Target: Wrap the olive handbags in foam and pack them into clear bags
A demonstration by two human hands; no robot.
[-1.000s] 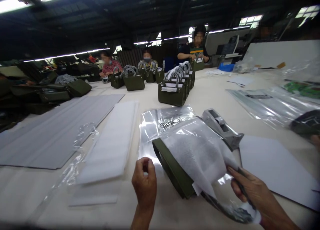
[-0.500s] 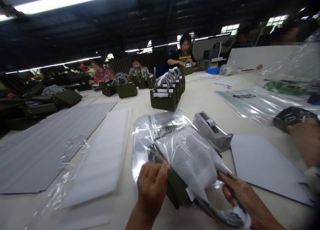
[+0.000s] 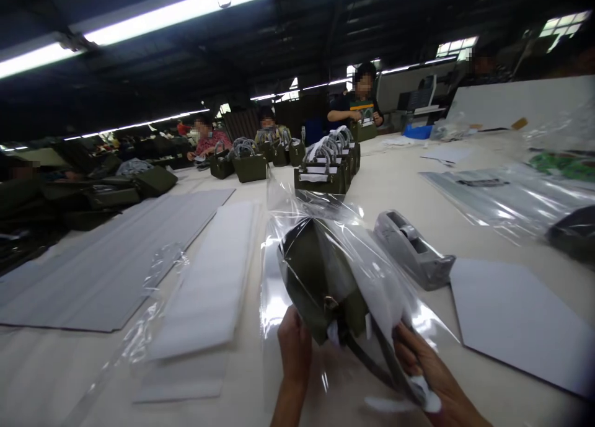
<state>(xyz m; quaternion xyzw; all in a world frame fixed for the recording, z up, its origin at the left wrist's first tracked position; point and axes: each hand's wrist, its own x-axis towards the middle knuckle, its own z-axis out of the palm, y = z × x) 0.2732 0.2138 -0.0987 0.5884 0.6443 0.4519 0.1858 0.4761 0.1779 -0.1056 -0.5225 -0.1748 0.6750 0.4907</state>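
A dark green handbag (image 3: 320,266) lies tilted, with its side facing me and clear plastic over it. That clear plastic bag (image 3: 274,290) spreads around it on the table and rises at its far end. My left hand (image 3: 295,346) is closed at the near left edge of the handbag, its fingertips partly hidden. On the right, my right hand (image 3: 418,359) grips the handbag by its side, beside white wrapping sheet (image 3: 383,284). The handbag's strap-like handle (image 3: 372,365) hangs toward me between the hands, its end wrapped in white.
A grey tape dispenser (image 3: 413,247) stands right of the handbag, with white board (image 3: 515,321) beyond it. White foam sheets (image 3: 204,284) and grey sheets (image 3: 116,253) lie left. Several handbags (image 3: 320,179) stand ahead; a co-worker (image 3: 362,105) handles one across the table.
The handbag has turned so its side faces me, and the clear plastic now reaches over its far end. My left hand has moved lower along its edge. Another person's hand at right has left view.
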